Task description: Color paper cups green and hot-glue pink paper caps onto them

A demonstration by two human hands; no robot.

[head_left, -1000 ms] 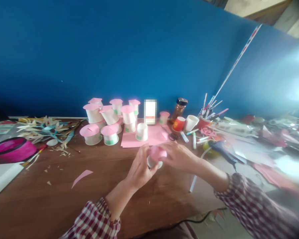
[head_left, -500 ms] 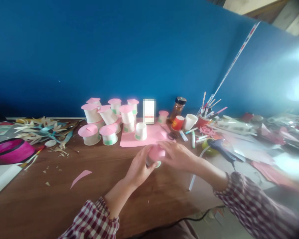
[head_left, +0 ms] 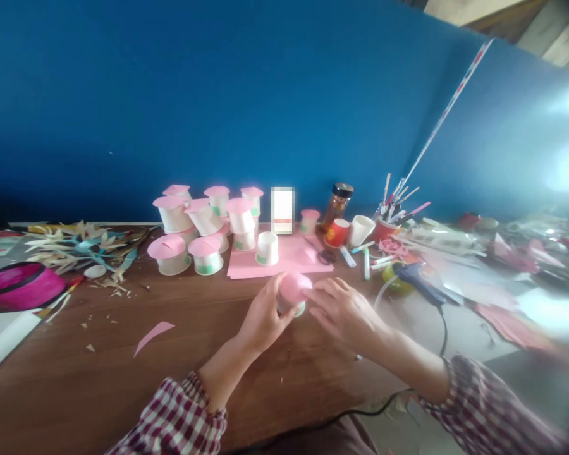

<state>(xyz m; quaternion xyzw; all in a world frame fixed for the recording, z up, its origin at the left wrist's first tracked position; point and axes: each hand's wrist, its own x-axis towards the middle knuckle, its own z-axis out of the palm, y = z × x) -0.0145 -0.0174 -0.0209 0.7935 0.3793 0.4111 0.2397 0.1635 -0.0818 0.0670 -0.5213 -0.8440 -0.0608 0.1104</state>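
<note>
My left hand point(head_left: 267, 314) is wrapped round a small paper cup with a pink paper cap point(head_left: 294, 287) on top. Part of the white cup wall point(head_left: 299, 309) shows under the cap, with a little green on it. Just to the right, my right hand point(head_left: 346, 311) has its fingers stretched out, the fingertips at the cap's right edge; whether they touch it I cannot tell. Behind the hands a bare white paper cup point(head_left: 267, 249) stands upside down on pink paper sheets point(head_left: 246, 265).
Several pink-capped cups point(head_left: 207, 255) stand at the back left, some stacked. Scissors point(head_left: 326, 255), a dark-lidded jar point(head_left: 339, 205), a red cup point(head_left: 337, 233) and markers point(head_left: 367, 263) lie to the right, near a blue glue gun point(head_left: 420, 283). A pink scrap point(head_left: 152, 335) lies at left.
My right hand has drawn back slightly to the right and down from the top of the cap, uncovering more of it. The left hand keeps its hold on the cup.
</note>
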